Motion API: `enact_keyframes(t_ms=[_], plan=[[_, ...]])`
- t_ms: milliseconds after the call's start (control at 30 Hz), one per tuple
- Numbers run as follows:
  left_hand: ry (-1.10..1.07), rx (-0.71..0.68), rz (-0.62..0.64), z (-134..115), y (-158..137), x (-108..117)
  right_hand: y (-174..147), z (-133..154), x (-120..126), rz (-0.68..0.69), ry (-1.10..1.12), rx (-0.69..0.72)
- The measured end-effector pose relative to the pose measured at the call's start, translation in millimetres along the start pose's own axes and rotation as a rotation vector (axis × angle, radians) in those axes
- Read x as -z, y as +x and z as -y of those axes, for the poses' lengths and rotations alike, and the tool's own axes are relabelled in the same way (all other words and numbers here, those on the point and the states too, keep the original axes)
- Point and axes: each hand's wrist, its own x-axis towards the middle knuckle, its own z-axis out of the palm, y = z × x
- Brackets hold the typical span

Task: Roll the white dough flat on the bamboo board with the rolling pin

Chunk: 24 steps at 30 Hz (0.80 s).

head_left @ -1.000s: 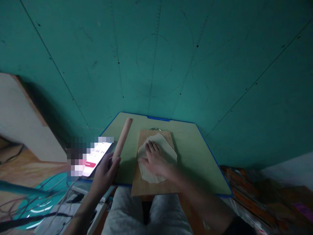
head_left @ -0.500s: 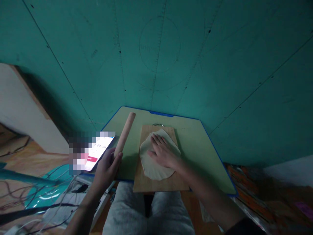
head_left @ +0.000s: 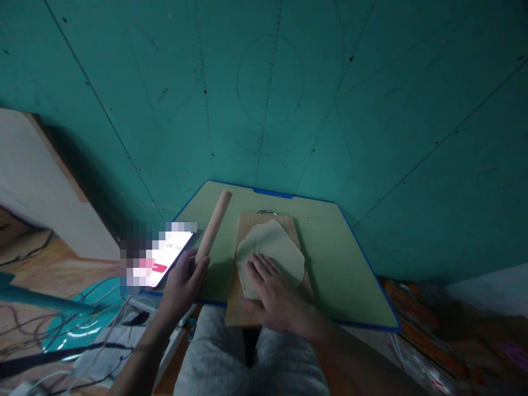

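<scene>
A thin, flattened sheet of pale dough (head_left: 274, 242) lies on a wooden cutting board (head_left: 236, 313). My right hand (head_left: 270, 289) rests palm down on the near part of the dough, its fingers stretched out. It hides the lower right part of the sheet. To the left of the board, my left hand (head_left: 185, 278) grips the lower end of a wooden rolling pin (head_left: 214, 225), which slants up and away over the table, touching neither dough nor board.
The board sits on a small pale green table (head_left: 350, 264) with a blue rim. A lit phone (head_left: 171, 256), partly pixelated, is at the table's left edge. Behind stands a green wall (head_left: 268, 110). Cables (head_left: 61, 330) tangle on the floor at left.
My right hand has slid toward me, from the upper middle of the dough to its near edge. My left hand still holds the rolling pin in nearly the same place.
</scene>
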Motion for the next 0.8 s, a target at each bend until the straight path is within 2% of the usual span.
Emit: enact_keyframes(t_ms=[133, 200, 267, 433, 500, 600, 700, 800], plan=[[0.041, -0.048, 0.003, -3, 0, 2, -18, 9, 13, 0.004, 0.176, 0.167], [0.116, -0.113, 0.017, -13, -6, 4, -28, 8, 23, -0.024, 0.265, 0.181], [0.215, -0.178, 0.076, -27, -18, 5, -39, 1, 32, -0.175, 0.3, 0.113], [0.398, -0.374, 0.247, -53, -44, -2, -57, -32, 45, -0.746, 0.227, -0.05], [0.453, -0.435, 0.261, -55, -48, -8, -61, -42, 45, -0.864, 0.159, -0.09], [0.545, -0.482, 0.324, -57, -50, -17, -63, -44, 41, -0.853, 0.107, -0.093], [0.628, -0.514, 0.429, -63, -55, -27, -59, -39, 33, -0.709, 0.085, -0.063], [0.67, -0.532, 0.469, -70, -58, -36, -54, -37, 24, -0.606, 0.008, -0.094]])
